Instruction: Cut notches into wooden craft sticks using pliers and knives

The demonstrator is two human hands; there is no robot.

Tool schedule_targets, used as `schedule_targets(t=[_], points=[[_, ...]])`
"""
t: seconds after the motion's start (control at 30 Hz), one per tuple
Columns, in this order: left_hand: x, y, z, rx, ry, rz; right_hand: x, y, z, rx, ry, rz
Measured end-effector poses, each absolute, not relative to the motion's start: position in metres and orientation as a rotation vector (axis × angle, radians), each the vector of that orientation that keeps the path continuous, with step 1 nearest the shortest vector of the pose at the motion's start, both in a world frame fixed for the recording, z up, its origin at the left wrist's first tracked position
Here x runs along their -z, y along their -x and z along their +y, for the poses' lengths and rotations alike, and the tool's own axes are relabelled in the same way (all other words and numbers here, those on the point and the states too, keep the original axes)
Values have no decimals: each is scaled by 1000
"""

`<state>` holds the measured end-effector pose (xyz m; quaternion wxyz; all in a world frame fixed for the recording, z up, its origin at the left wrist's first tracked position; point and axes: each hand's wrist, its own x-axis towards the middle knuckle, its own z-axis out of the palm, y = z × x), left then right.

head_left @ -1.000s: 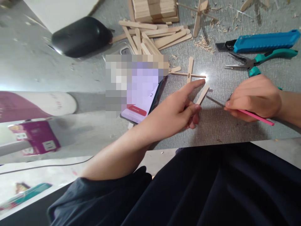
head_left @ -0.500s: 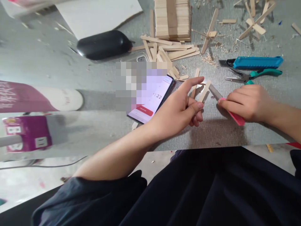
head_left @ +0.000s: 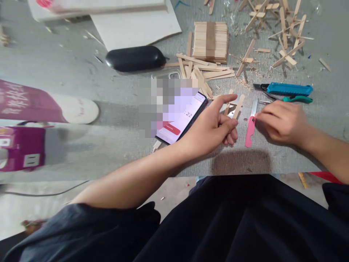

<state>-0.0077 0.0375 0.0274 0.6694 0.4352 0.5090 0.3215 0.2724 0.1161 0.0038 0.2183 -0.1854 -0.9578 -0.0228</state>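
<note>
Turned up-frame, the pink knife [head_left: 249,134] is now seen right of centre, just left of the right hand [head_left: 282,120], whose grip cannot be told; farther left, roughly parallel, a wooden stick [head_left: 239,106] is pinched by the left hand [head_left: 208,125].

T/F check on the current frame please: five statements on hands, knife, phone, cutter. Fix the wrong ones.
1. The left hand holds a wooden stick. True.
2. The right hand is close to the pink knife. True.
3. The pink knife is folded shut. False: its blade is out.
4. The phone has a lit screen. True.
5. The blue cutter is left of the phone. False: the blue cutter is right of it.
</note>
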Motion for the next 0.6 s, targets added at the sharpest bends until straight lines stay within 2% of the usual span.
schedule_targets(t=[0.13,0.23,0.6], points=[[-24,7,37,-734,-1002,1110,0,-298,158,-35,873,-2317],[-20,6,37,-757,-1007,1088,7,-323,194,-110,1089,-2391],[-15,4,43,-800,-979,1049,10,-339,208,-213,911,-2536]])
